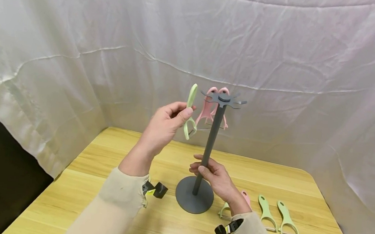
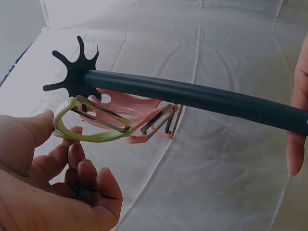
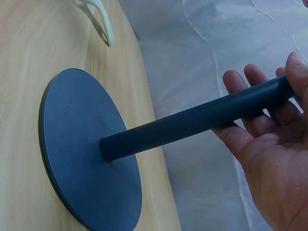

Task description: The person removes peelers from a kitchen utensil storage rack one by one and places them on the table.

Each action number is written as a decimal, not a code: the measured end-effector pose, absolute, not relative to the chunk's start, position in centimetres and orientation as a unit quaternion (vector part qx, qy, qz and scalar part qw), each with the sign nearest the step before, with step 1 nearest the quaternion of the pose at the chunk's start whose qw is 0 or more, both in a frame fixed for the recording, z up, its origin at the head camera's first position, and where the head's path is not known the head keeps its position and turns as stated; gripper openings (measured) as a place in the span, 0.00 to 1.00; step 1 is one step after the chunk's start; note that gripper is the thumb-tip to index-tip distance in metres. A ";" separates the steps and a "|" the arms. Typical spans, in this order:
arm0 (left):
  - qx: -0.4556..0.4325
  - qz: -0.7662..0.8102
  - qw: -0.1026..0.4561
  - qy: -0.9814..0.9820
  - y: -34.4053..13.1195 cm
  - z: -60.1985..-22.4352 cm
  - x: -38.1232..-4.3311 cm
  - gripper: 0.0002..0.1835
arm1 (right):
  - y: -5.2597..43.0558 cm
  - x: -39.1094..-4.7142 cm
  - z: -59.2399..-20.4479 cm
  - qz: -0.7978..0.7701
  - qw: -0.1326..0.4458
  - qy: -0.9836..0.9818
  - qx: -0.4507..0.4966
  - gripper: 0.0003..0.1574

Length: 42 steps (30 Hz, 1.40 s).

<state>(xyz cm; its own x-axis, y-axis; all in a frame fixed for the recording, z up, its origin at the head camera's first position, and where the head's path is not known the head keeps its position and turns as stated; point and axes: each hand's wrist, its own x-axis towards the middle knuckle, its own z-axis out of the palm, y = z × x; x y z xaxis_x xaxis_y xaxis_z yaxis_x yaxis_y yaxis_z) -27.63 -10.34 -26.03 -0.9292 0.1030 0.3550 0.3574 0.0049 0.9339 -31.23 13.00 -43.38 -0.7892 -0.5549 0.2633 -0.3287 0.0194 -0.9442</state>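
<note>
My left hand point(image 1: 164, 126) pinches a light green peeler point(image 1: 192, 96) between thumb and fingers, handle upward and blade end down. The peeler is just left of the hooked top point(image 1: 224, 98) of a dark grey stand. Two pink peelers point(image 1: 206, 109) hang from hooks on the stand's far side, partly behind its pole point(image 1: 213, 138). Lower down, my right hand point(image 1: 220, 178) holds this pole, thumb in front and fingers behind. The stand's round base point(image 3: 72, 125) rests flat on the table.
Two green peelers point(image 1: 265, 209) lie on the wooden table point(image 1: 319, 227) at the right. Beside my right wrist, a pink peeler point(image 1: 245, 196) and another green peeler point(image 1: 225, 211) are partly covered. A pale curtain point(image 1: 282, 47) surrounds the table's back and sides.
</note>
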 end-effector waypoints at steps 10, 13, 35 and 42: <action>-0.147 -0.676 0.103 -0.715 -11.2 -26.7 -27.5 0.16 | 12.9 -31.2 -43.4 -0.624 0.091 0.710 -0.313 0.26; -0.139 -0.668 0.105 -0.724 -11.5 -27.3 -27.5 0.16 | 12.9 -31.1 -43.3 -0.625 0.091 0.709 -0.314 0.26; -0.088 -0.592 0.080 -0.797 -13.2 -31.9 -27.5 0.15 | 13.2 -31.0 -43.4 -0.625 0.087 0.708 -0.316 0.26; -0.068 -0.535 0.068 -0.839 -14.0 -33.3 -27.6 0.16 | 13.2 -31.0 -43.3 -0.626 0.088 0.709 -0.312 0.27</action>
<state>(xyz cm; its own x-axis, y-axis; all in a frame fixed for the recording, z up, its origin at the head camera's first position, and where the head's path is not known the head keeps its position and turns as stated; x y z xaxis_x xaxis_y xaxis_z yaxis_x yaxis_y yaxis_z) -27.61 -14.02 -33.29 -0.9815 0.0404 0.1871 0.1867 0.4178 0.8891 -30.95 13.22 -43.29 -0.7894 -0.5530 0.2665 -0.3329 0.0209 -0.9427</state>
